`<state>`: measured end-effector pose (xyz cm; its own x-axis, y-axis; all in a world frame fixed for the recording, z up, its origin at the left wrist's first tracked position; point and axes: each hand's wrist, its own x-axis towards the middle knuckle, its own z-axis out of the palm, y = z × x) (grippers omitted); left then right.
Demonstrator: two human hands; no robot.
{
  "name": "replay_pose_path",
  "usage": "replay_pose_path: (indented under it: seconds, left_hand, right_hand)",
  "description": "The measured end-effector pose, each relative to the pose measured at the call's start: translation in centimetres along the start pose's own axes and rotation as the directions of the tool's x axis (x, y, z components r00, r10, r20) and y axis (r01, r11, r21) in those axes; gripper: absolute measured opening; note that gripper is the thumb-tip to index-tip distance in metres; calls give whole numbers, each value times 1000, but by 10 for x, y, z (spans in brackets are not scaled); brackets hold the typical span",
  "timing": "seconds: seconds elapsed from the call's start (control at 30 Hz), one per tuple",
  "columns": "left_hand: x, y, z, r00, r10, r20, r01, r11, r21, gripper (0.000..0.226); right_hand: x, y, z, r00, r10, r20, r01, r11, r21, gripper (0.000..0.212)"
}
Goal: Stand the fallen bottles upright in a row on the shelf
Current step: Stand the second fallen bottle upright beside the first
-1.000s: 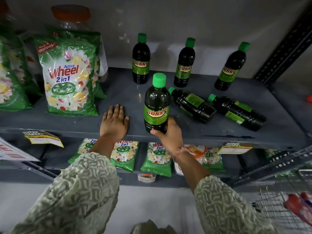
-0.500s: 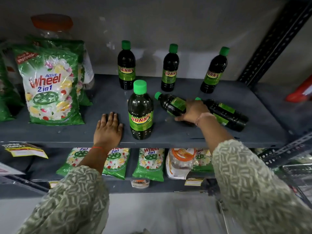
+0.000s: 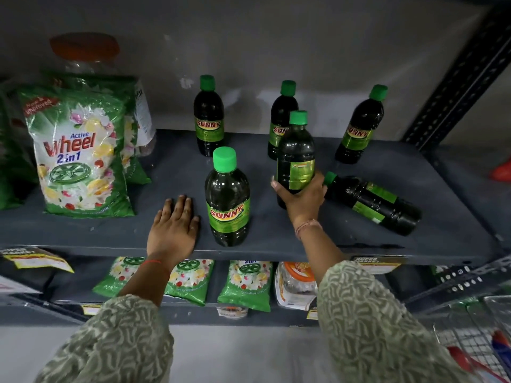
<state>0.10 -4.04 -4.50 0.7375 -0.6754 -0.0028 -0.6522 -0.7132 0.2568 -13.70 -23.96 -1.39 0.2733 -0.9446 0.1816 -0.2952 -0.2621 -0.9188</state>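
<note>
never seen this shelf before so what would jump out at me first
The right hand grips a dark green-capped bottle upright at mid-shelf, beside another standing at the front edge. One bottle still lies on its side to the right, while three stand along the back wall. A big green Wheel detergent bag leans at the left.

Shelf stock, counted:
- Dark green-capped bottles: 6. Upright, 5: back row 3, near front 1, in hand 1. Lying, right: 1.
- Hands: 2.
</note>
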Motion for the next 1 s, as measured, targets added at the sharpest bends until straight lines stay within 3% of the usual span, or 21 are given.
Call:
replay_pose_path:
  seconds: [0.13,0.3,0.5,0.6,0.73,0.83,0.9,1.0]
  left_hand:
    - [0,1,0,1000,-8,2,8,1000,5,54]
    - [-1,3,-2,1000,-9,10,9,1000,8,54]
    - [-2,2,-3,1000,-10,13,10,1000,-1,54]
    - [-2,2,-3,1000,-8,13,8,1000,-2,54]
    - [-2,2,-3,1000,-12,19,12,1000,-2,54]
    - [-2,2,-3,1000,-8,18,8,1000,7,54]
    - [-2,2,-3,1000,-7,17,7,1000,7,54]
    - [-2,3,-3,1000,-9,19,9,1000,-2,54]
  right_hand:
    - [-3,5,5,1000,-8,-18,9,998,57,90]
    - [-4,6,4,999,-44,13,43,997,62,84]
    - [-11,5,0,999,-21,31,21,1000,22,108]
    - [-14,2,4,998,-45,-38,41,994,-98,118]
    - [-8,5,1,997,-68,-30,67,997,-50,81]
    - [-3,17,-12,989,5,149,-17,996,85,64]
    - [1,22,-15,973,1,232,-33,991,133,76]
    - [2,18,-10,986,-13,168,6,999,42,112]
